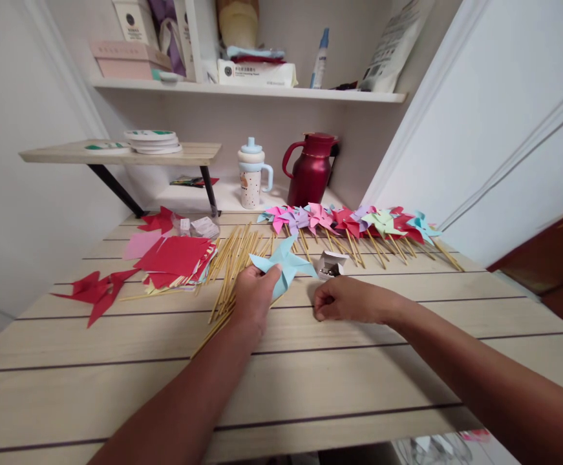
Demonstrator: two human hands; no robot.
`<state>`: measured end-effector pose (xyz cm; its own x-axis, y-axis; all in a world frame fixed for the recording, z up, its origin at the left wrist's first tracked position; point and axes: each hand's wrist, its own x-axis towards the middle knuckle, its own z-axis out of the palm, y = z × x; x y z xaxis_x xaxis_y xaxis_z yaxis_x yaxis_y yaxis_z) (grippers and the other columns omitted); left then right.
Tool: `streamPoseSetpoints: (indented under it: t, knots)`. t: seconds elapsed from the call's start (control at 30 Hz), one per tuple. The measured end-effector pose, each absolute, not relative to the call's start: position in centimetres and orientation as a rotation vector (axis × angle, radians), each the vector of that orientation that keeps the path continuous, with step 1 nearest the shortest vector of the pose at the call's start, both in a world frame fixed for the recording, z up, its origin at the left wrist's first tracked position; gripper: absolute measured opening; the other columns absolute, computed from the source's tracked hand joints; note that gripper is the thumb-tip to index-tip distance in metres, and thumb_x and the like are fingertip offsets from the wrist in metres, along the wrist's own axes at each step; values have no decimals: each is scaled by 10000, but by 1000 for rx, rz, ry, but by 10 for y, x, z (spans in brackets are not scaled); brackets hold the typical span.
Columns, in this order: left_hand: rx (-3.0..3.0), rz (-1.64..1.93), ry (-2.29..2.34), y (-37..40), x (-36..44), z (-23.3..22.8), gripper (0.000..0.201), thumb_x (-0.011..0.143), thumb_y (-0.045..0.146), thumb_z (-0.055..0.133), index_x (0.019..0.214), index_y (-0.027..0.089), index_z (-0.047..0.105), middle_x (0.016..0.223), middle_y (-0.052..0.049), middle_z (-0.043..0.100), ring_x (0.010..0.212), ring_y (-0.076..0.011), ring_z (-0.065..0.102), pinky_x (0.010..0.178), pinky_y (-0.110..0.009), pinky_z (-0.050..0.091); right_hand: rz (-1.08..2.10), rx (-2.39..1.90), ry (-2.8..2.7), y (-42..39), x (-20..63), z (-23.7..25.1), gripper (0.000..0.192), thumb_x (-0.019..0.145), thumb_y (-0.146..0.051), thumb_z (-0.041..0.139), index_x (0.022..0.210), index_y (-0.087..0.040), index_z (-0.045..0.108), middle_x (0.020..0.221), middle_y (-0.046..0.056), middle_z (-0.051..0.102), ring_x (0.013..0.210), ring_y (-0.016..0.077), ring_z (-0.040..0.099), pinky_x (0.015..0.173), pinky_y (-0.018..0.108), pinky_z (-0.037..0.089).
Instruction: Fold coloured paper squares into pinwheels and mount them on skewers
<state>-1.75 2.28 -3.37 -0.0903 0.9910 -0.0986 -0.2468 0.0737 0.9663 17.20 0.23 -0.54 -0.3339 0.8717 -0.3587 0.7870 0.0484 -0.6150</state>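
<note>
right hand (342, 300), right of centre and a little below the frame's middle, has its fingers curled together, low over the tabletop (339, 374); whether they pinch anything i cannot tell. left hand (253, 297), at about the same height in the frame, pinches a light blue paper pinwheel (287, 263) near the centre, thumb on top. the pinwheel lies to the upper left of the right hand, apart from it; its four blades fan out with no clear long axis, one tip pointing right. just above the right hand, and nearer to it than to the left, sits a small open box (337, 258). wooden sticks (236, 248) slant from lower left to upper right, beside the left hand. farther off, right of centre, more pinwheels (346, 223) lie in a row.
</note>
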Motion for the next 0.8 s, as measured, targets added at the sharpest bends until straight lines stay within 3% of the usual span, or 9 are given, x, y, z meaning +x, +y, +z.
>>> streamPoseSetpoints:
  t: [0.13,0.37,0.8]
  knots:
    - [916,1328,1132,22,-17,-32,210,621,288,745,758,130,729,696,-42,712,601,-162,613,601,-259,459,1242,-1754,-2186,8,166,-2,31,652,-197,699,641,-198,670,568,-15,607,565,141,518,524,255,351]
    - [915,1329,1123,19,-17,-30,182,619,288,744,721,138,722,673,-32,703,591,-159,602,593,-256,450,1428,-1648,-2039,9,169,-12,164,650,-271,740,693,-198,600,633,-29,601,555,116,519,509,234,414]
    - [901,1311,1122,20,-16,-31,182,620,271,732,731,127,723,694,-47,707,588,-153,592,586,-257,446,1438,-1562,-1975,9,174,-23,119,701,-283,713,677,-197,634,575,-50,528,523,98,420,496,232,330]
